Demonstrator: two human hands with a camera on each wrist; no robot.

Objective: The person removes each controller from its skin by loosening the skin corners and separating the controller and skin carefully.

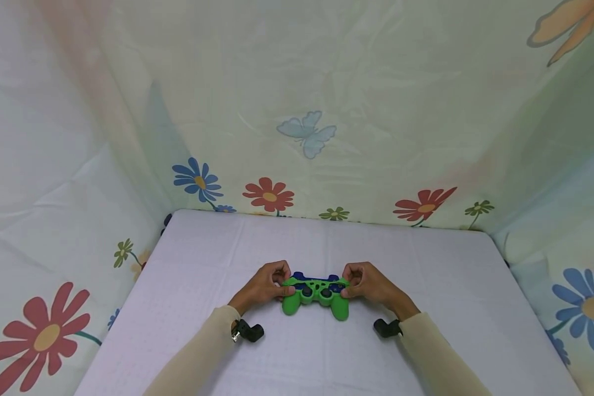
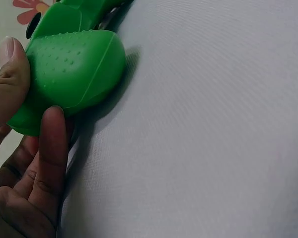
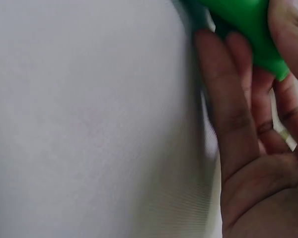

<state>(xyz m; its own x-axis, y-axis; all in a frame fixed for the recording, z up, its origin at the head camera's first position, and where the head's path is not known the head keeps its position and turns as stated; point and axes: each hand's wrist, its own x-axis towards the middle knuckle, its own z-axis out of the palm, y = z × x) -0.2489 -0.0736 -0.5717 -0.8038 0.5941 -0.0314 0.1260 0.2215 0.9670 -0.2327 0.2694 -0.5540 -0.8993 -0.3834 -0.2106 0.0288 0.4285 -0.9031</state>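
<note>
A blue game controller [image 1: 334, 278] in a green cover [image 1: 291, 305] lies at the middle of the white table, its two handles toward me. Blue shows along its far edge and around the buttons; two dark thumbsticks stick up. My left hand [image 1: 262, 287] pinches its left end, thumb on top and fingers at the side and beneath. On the right end, my right hand [image 1: 373, 287] holds the cover in the same way. Raised dots mark the green handle [image 2: 64, 69] in the left wrist view. In the right wrist view, fingers reach under the green edge [image 3: 248, 25], which is partly cut off.
The white-clothed table [image 1: 257, 363] extends around both hands. A curtain [image 1: 376, 110] printed with flowers and butterflies hangs behind and along both sides. Black wrist cameras [image 1: 249, 331] sit at both cuffs, just above the tabletop.
</note>
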